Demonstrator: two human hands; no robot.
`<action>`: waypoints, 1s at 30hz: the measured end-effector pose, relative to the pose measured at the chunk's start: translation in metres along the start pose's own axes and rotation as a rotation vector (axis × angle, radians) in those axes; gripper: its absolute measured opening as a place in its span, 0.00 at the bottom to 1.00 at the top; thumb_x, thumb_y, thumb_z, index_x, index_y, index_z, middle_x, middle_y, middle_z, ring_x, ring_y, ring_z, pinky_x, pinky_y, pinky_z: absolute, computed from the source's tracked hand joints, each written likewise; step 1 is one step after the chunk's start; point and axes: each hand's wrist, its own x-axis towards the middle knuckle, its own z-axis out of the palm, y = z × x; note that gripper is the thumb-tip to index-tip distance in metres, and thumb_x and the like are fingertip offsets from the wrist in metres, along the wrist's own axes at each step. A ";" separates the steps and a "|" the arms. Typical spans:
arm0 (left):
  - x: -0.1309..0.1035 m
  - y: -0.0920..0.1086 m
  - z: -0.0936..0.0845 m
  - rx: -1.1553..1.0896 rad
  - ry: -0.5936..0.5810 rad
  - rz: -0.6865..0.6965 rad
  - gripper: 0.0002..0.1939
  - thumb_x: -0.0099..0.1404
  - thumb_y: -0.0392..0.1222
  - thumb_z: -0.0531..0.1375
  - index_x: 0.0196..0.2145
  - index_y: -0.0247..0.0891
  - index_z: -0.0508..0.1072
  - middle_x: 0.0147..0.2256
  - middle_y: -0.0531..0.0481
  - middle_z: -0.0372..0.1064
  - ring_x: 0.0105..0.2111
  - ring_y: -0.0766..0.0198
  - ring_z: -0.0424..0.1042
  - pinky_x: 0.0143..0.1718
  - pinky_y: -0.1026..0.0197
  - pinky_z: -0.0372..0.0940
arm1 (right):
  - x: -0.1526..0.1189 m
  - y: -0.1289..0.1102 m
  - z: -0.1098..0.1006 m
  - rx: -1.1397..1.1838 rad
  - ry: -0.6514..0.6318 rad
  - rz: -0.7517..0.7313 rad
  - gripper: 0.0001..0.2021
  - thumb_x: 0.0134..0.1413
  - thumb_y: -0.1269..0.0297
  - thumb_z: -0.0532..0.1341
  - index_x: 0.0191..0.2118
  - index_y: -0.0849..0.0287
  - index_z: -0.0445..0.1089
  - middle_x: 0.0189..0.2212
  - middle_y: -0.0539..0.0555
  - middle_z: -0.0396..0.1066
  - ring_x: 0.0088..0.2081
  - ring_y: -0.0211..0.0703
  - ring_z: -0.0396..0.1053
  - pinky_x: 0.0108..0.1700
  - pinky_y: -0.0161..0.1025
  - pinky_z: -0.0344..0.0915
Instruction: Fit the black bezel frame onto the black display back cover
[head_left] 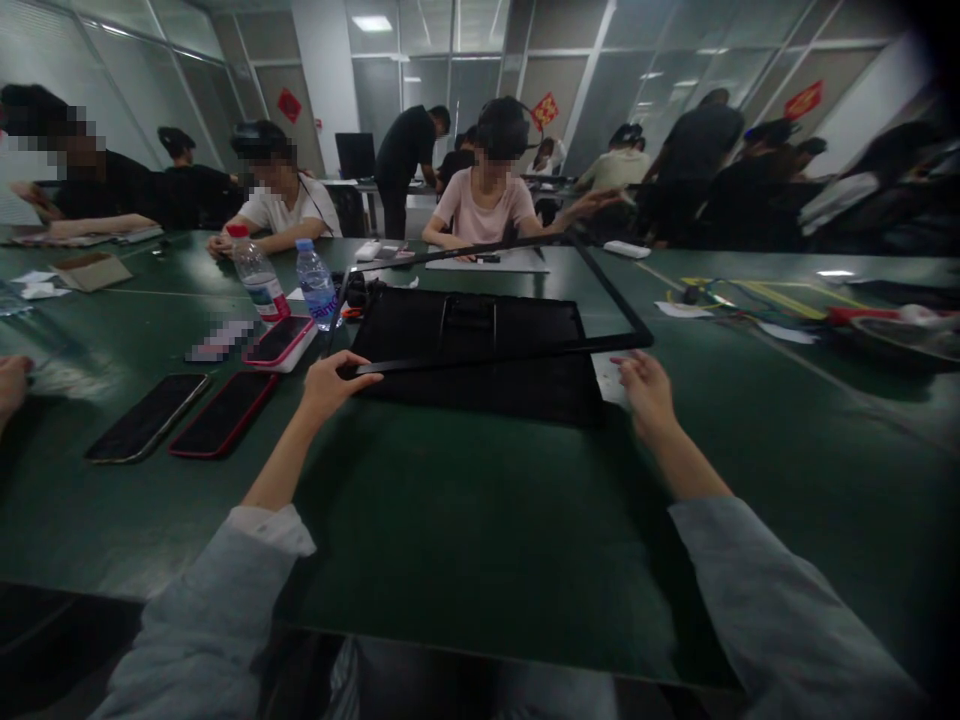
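Note:
A thin black rectangular frame [487, 355] is raised at a tilt above the table, its far side higher in view than its near side. My left hand [330, 388] pinches the near left corner between thumb and fingers. At the near right corner, my right hand [649, 390] has its fingers curled closed against the frame; their exact contact is partly hidden. Beneath it a black flat panel [480, 390], like the back of a monitor, lies on the green table [465, 520]. A recessed bracket [470, 315] shows in the panel's middle.
Left of the panel are two dark phones [150, 415] [225, 412], a pink-edged phone [281, 342] on a white box, and two bottles [259, 275] [316, 285]. Cables [750, 295] lie to the right. A person [487, 195] sits opposite; another person's hand [13, 385] is at far left.

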 end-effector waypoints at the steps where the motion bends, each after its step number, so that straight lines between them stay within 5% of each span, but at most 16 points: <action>1: -0.001 0.001 0.001 0.030 -0.003 -0.004 0.23 0.55 0.63 0.71 0.39 0.43 0.81 0.40 0.47 0.80 0.43 0.52 0.77 0.50 0.50 0.68 | 0.002 0.000 -0.003 0.041 0.055 0.026 0.22 0.61 0.59 0.58 0.59 0.56 0.66 0.52 0.64 0.74 0.52 0.49 0.72 0.53 0.48 0.70; 8: -0.004 0.008 0.008 0.168 -0.040 -0.001 0.20 0.55 0.60 0.73 0.38 0.44 0.82 0.41 0.46 0.81 0.43 0.50 0.77 0.50 0.49 0.66 | -0.001 -0.001 -0.009 -0.017 0.025 0.042 0.20 0.59 0.54 0.61 0.54 0.55 0.70 0.46 0.61 0.74 0.51 0.54 0.72 0.57 0.55 0.68; 15: -0.004 0.002 0.011 0.221 -0.072 0.019 0.19 0.56 0.60 0.73 0.39 0.46 0.81 0.42 0.48 0.81 0.45 0.51 0.76 0.53 0.49 0.64 | -0.009 0.004 0.015 -0.107 -0.065 0.023 0.30 0.52 0.45 0.65 0.57 0.57 0.69 0.58 0.66 0.68 0.58 0.60 0.70 0.62 0.61 0.67; 23: -0.005 -0.002 0.020 0.250 -0.134 0.054 0.18 0.57 0.60 0.72 0.39 0.47 0.81 0.42 0.49 0.80 0.46 0.50 0.76 0.58 0.46 0.59 | -0.026 0.006 0.032 -0.015 -0.070 0.164 0.29 0.43 0.62 0.62 0.56 0.55 0.68 0.47 0.61 0.75 0.49 0.58 0.75 0.54 0.59 0.74; 30: -0.004 -0.010 0.022 0.282 -0.150 0.064 0.16 0.61 0.59 0.70 0.42 0.50 0.81 0.48 0.48 0.80 0.54 0.46 0.72 0.66 0.37 0.45 | -0.033 0.008 0.035 -0.107 -0.052 0.046 0.30 0.42 0.65 0.61 0.56 0.54 0.66 0.48 0.60 0.74 0.52 0.58 0.73 0.57 0.60 0.72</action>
